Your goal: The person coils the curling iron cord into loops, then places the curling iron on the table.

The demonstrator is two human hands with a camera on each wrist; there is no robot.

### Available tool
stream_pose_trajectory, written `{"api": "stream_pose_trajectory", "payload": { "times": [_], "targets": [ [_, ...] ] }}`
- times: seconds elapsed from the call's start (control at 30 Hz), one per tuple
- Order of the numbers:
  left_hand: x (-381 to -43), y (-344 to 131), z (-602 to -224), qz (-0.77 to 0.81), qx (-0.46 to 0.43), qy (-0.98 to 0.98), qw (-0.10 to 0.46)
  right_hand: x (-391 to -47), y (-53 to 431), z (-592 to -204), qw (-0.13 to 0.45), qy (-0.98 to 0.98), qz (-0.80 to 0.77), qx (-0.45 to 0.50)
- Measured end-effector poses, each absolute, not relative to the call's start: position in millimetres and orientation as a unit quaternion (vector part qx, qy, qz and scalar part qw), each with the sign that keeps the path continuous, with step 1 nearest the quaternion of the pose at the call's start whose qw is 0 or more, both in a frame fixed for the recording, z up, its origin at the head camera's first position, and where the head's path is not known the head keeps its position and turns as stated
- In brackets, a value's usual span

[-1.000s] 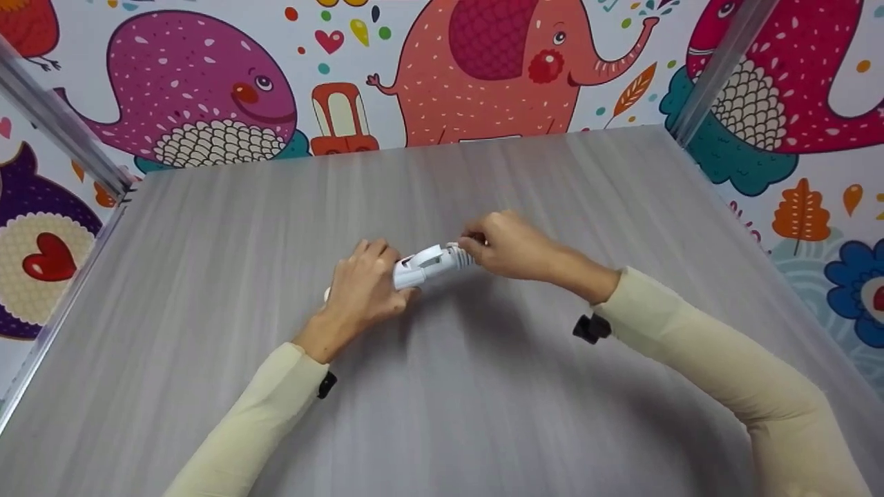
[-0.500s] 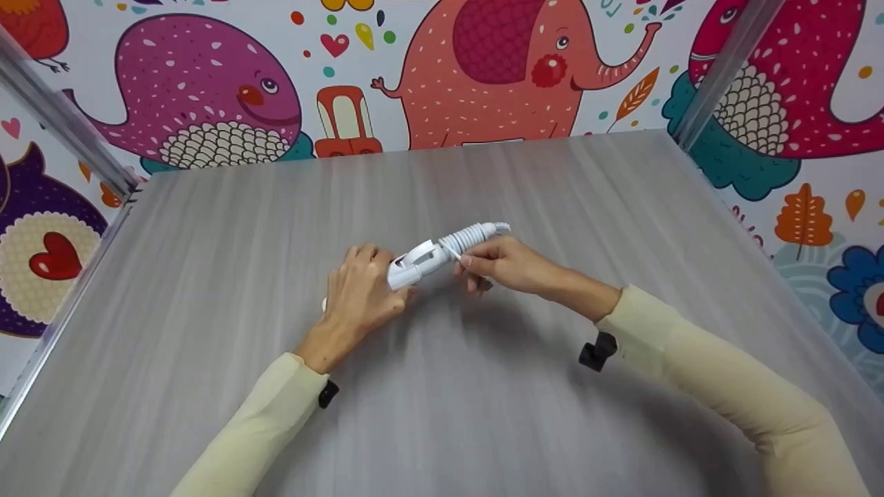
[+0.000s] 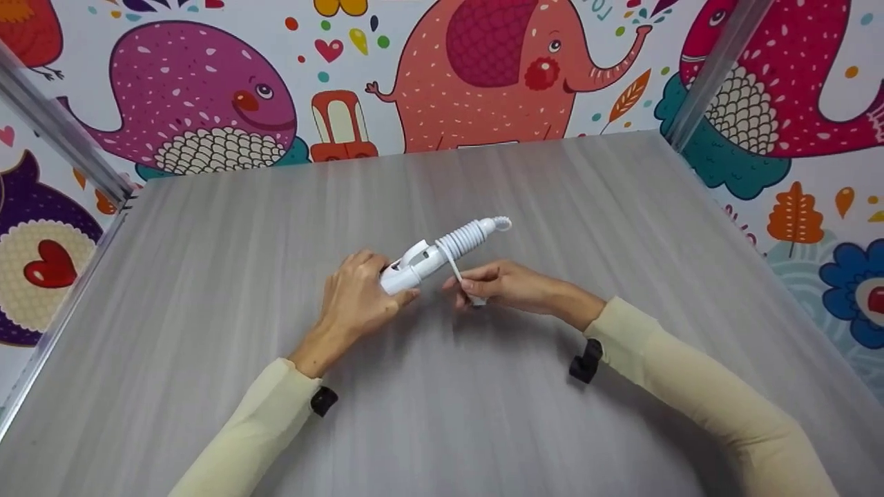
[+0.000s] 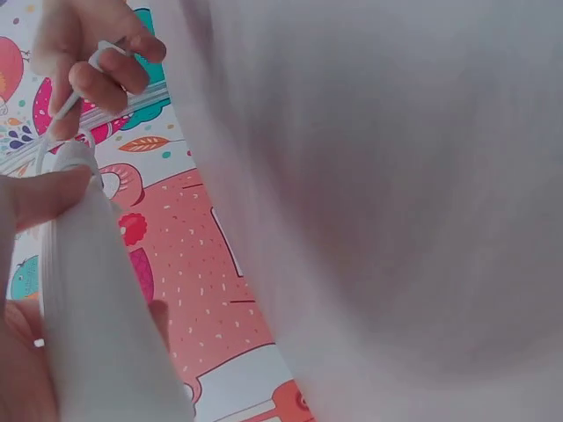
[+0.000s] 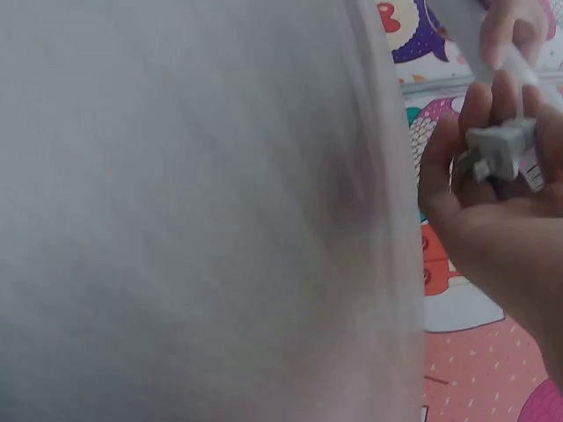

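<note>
A white curling iron (image 3: 413,266) with a raised lever is held above the table, tilted up toward the right. My left hand (image 3: 356,293) grips its barrel end; in the left wrist view the thumb lies along the white body (image 4: 106,299). Several turns of white cord (image 3: 464,239) wrap the handle, and a curled cord end (image 3: 503,223) sticks out at the tip. My right hand (image 3: 514,286) pinches a taut strand of cord (image 3: 452,264) running down from the coils. In the right wrist view, a pale plug (image 5: 497,148) with prongs sits within the curled fingers.
A grey wood-grain table (image 3: 228,241) lies beneath both hands. Walls with cartoon animals, such as an elephant (image 3: 483,103), stand behind and at the sides, with metal posts (image 3: 718,76) at the corners.
My right hand has moved from the handle's far end round to the near side and lower, drawing the cord strand longer. My left hand keeps its grip; the handle tilts up more.
</note>
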State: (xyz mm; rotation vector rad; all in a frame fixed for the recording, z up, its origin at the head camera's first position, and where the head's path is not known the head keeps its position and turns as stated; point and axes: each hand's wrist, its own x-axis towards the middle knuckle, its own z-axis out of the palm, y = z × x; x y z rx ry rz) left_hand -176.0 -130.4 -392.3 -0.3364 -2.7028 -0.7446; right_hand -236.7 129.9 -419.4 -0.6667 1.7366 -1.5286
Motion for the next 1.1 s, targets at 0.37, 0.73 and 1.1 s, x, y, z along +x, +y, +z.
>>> {"api": "stream_pose_trajectory", "payload": {
  "times": [0.37, 0.73, 1.1],
  "targets": [
    [-172, -130, -387, -0.296, -0.157, -0.937, 0.103, -271, 137, -431, 0.350, 0.729, -0.485, -0.332],
    [-174, -134, -392, -0.269, -0.330, -0.902, 0.076, -287, 131, -401, 0.400, 0.781, -0.305, -0.371],
    [-177, -126, -402, -0.206, -0.401, -0.886, 0.111, -283, 114, -380, 0.353, 0.806, -0.200, -0.431]
  ]
}}
